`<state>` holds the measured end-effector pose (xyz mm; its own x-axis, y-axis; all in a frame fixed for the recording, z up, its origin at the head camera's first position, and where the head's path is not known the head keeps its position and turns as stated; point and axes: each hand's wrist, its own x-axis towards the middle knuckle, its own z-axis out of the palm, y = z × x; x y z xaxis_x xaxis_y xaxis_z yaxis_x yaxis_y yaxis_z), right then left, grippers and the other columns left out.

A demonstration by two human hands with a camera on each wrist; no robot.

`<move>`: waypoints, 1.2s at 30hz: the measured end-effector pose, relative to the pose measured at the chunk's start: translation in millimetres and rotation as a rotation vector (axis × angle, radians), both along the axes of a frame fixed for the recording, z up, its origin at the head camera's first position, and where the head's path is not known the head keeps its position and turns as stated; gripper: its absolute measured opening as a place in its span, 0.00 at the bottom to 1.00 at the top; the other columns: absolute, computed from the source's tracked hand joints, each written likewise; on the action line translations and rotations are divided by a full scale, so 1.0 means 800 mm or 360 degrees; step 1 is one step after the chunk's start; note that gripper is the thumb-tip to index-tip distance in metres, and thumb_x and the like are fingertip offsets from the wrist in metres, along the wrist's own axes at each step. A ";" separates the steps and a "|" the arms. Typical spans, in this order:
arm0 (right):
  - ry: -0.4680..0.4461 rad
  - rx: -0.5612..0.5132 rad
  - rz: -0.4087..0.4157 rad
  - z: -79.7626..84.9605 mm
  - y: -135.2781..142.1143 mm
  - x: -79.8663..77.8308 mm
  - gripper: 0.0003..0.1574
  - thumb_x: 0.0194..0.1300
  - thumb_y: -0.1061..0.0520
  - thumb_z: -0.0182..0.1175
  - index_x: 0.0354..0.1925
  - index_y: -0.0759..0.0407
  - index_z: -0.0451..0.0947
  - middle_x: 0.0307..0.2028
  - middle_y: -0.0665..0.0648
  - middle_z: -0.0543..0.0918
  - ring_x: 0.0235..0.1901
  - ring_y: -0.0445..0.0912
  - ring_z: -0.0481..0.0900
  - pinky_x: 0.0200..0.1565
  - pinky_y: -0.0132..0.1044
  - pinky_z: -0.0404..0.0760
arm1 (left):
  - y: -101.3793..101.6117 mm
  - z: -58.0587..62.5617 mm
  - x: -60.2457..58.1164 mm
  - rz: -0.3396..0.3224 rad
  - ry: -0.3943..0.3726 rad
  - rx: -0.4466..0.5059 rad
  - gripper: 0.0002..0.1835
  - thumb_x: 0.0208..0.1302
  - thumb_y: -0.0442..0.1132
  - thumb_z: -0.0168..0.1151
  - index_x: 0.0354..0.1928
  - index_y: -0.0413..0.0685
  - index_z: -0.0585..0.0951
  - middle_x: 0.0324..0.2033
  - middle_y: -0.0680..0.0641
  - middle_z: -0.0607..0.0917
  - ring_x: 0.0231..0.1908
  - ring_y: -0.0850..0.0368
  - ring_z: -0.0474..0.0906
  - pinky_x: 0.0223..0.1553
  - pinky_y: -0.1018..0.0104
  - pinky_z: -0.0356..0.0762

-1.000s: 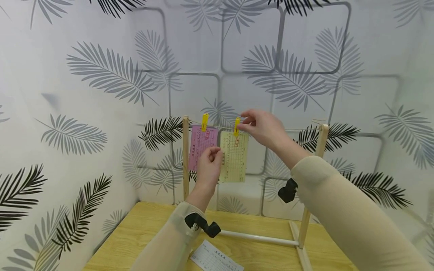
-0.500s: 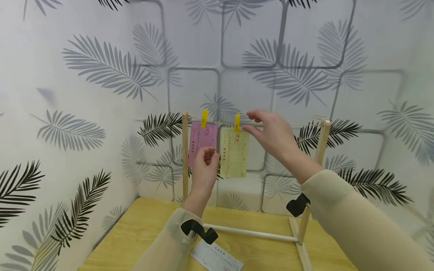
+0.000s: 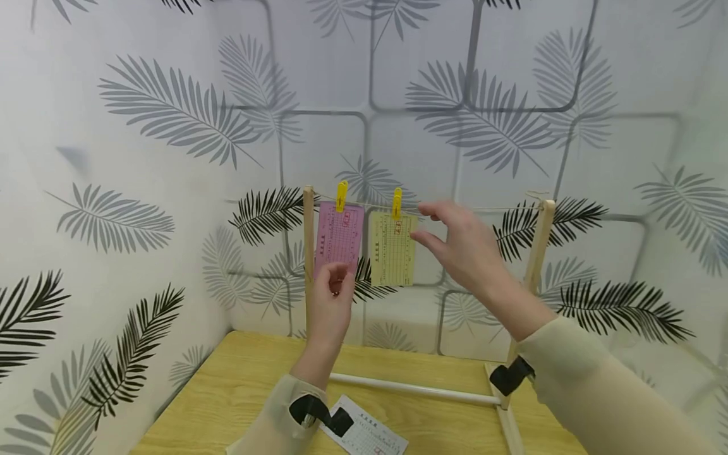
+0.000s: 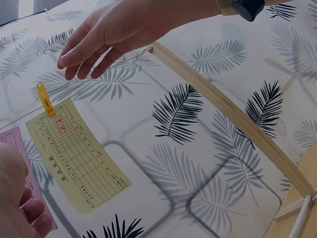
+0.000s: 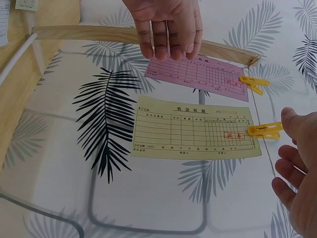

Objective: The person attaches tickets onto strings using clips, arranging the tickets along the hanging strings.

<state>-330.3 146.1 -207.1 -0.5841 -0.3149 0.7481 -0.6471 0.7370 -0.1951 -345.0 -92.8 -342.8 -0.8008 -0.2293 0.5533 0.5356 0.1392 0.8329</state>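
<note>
A yellow receipt slip (image 3: 393, 249) hangs from the string under a yellow clothespin (image 3: 397, 203). To its left a pink receipt slip (image 3: 339, 234) hangs under another yellow clothespin (image 3: 342, 196). My right hand (image 3: 463, 246) is just right of the yellow slip, thumb and fingers spread apart, holding nothing. In front of the pink slip's lower part is my left hand (image 3: 331, 303), its fingers loosely bent around nothing and covering the slip's bottom. The right wrist view shows both slips lying flat against the air, each gripped by its clothespin (image 5: 265, 130).
The string runs between two wooden posts (image 3: 539, 246) of a stand. A white bar (image 3: 415, 388) joins the stand's base on the wooden table (image 3: 227, 379). A white receipt slip (image 3: 364, 426) lies near the front. Behind stands a leaf-patterned wall (image 3: 318, 57).
My right hand has let go of the clothespin on the yellow slip and drawn right. My left hand has moved away from the yellow slip, left and down.
</note>
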 end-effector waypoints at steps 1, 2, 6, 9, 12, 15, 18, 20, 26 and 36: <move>0.0001 -0.0002 0.0011 -0.003 0.001 0.001 0.31 0.75 0.53 0.75 0.71 0.60 0.81 0.64 0.61 0.86 0.63 0.58 0.83 0.59 0.60 0.82 | -0.002 -0.002 0.001 0.0009 0.0000 0.0007 0.10 0.84 0.37 0.62 0.59 0.41 0.81 0.50 0.45 0.84 0.48 0.51 0.79 0.49 0.63 0.79; -0.0004 -0.0002 0.0016 -0.007 0.002 0.003 0.31 0.75 0.53 0.75 0.71 0.60 0.81 0.64 0.61 0.86 0.63 0.58 0.83 0.59 0.60 0.82 | -0.004 -0.003 0.004 0.0011 -0.0002 0.0016 0.10 0.83 0.37 0.62 0.59 0.41 0.81 0.51 0.44 0.84 0.48 0.51 0.79 0.49 0.63 0.79; -0.0055 -0.0016 0.0041 -0.023 0.008 0.009 0.32 0.75 0.55 0.75 0.72 0.60 0.80 0.64 0.61 0.86 0.63 0.58 0.83 0.59 0.60 0.82 | -0.012 -0.010 0.013 0.0036 -0.0045 0.0031 0.11 0.83 0.36 0.63 0.60 0.41 0.80 0.51 0.44 0.83 0.49 0.51 0.79 0.51 0.63 0.79; -0.0097 -0.0028 0.0059 -0.037 0.012 0.016 0.33 0.74 0.56 0.75 0.72 0.60 0.80 0.64 0.61 0.86 0.63 0.58 0.83 0.59 0.60 0.82 | -0.018 -0.018 0.018 0.0055 -0.0087 0.0030 0.12 0.83 0.37 0.63 0.61 0.41 0.80 0.52 0.44 0.84 0.50 0.51 0.80 0.52 0.64 0.80; -0.0139 -0.0032 0.0071 -0.052 0.015 0.022 0.34 0.74 0.55 0.76 0.73 0.60 0.79 0.65 0.61 0.86 0.63 0.58 0.83 0.60 0.60 0.82 | -0.024 -0.027 0.022 0.0076 -0.0127 0.0035 0.13 0.83 0.37 0.63 0.62 0.41 0.80 0.53 0.45 0.84 0.50 0.52 0.80 0.52 0.65 0.80; -0.0183 -0.0028 0.0072 -0.067 0.019 0.027 0.34 0.75 0.54 0.75 0.73 0.61 0.79 0.65 0.61 0.86 0.63 0.58 0.83 0.60 0.61 0.82 | -0.029 -0.036 0.025 0.0077 -0.0141 0.0039 0.13 0.83 0.36 0.63 0.62 0.40 0.80 0.52 0.44 0.83 0.50 0.52 0.80 0.52 0.66 0.80; -0.0232 -0.0033 0.0071 -0.081 0.024 0.032 0.34 0.76 0.53 0.74 0.74 0.60 0.78 0.66 0.61 0.85 0.62 0.58 0.83 0.61 0.61 0.82 | -0.032 -0.044 0.028 0.0049 -0.0144 0.0047 0.12 0.83 0.35 0.62 0.62 0.39 0.79 0.52 0.43 0.82 0.50 0.51 0.79 0.52 0.67 0.79; -0.0262 -0.0033 0.0065 -0.091 0.027 0.034 0.34 0.76 0.52 0.74 0.74 0.60 0.78 0.66 0.60 0.85 0.62 0.58 0.84 0.60 0.61 0.82 | -0.033 -0.049 0.031 0.0045 -0.0147 0.0046 0.12 0.83 0.35 0.62 0.62 0.39 0.79 0.52 0.43 0.82 0.50 0.51 0.78 0.52 0.67 0.79; -0.0337 -0.0057 0.0050 -0.122 0.033 0.043 0.35 0.75 0.51 0.74 0.74 0.58 0.78 0.65 0.58 0.86 0.61 0.56 0.84 0.58 0.61 0.83 | -0.037 -0.060 0.040 0.0044 -0.0195 0.0035 0.13 0.84 0.35 0.62 0.63 0.41 0.79 0.53 0.42 0.82 0.51 0.51 0.79 0.52 0.69 0.79; -0.0358 -0.0091 0.0043 -0.162 0.040 0.057 0.36 0.71 0.53 0.78 0.72 0.58 0.80 0.62 0.56 0.88 0.58 0.54 0.86 0.56 0.60 0.84 | -0.046 -0.077 0.052 -0.0007 -0.0255 -0.0032 0.15 0.84 0.37 0.62 0.66 0.43 0.79 0.53 0.43 0.82 0.53 0.50 0.79 0.55 0.68 0.80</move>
